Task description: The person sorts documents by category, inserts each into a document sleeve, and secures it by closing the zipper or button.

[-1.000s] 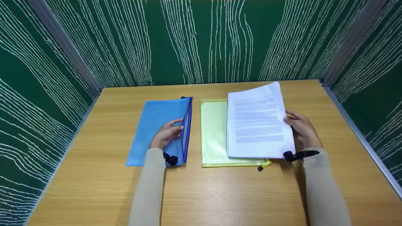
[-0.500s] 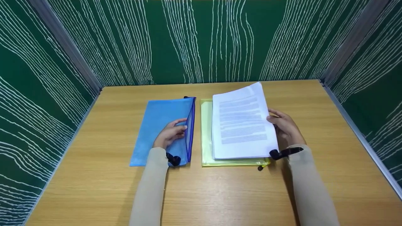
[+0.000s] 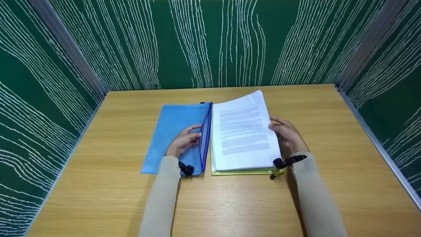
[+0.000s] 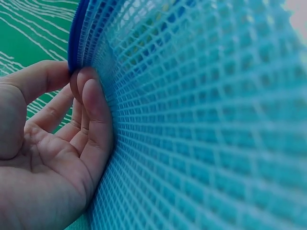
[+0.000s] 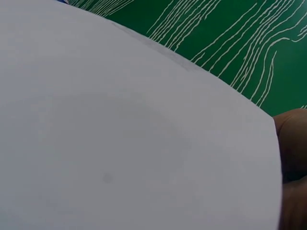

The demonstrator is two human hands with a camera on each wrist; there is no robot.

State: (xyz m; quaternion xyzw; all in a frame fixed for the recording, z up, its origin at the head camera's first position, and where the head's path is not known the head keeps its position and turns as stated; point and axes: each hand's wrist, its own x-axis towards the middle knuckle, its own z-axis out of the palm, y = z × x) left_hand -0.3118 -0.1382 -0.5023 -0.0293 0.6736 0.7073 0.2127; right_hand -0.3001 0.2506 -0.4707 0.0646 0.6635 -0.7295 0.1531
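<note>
My left hand [image 3: 185, 141] pinches the zip edge of a blue mesh zip pouch [image 3: 174, 120], whose mouth gapes on the right side. Up close in the left wrist view, thumb and fingers [image 4: 98, 108] meet at the dark blue zip edge. My right hand [image 3: 290, 135] grips the right edge of a stack of printed papers [image 3: 245, 135], thumb on top. The stack's left edge is close beside the pouch's mouth, and its top right corner curls up. In the right wrist view the white sheet [image 5: 144, 143] hides most of that hand.
Beneath the papers lies a yellow-green zip pouch [image 3: 243, 172], mostly covered, with its zip pull [image 3: 272, 176] at the lower right. Everything is on a wooden table [image 3: 230, 204]. Green panels [image 3: 210, 42] with white wavy lines stand at the back and both sides.
My right hand has carried the papers leftward, over the yellow-green pouch and up to the blue one. My left hand and the blue pouch have shifted slightly right, its mouth still held apart.
</note>
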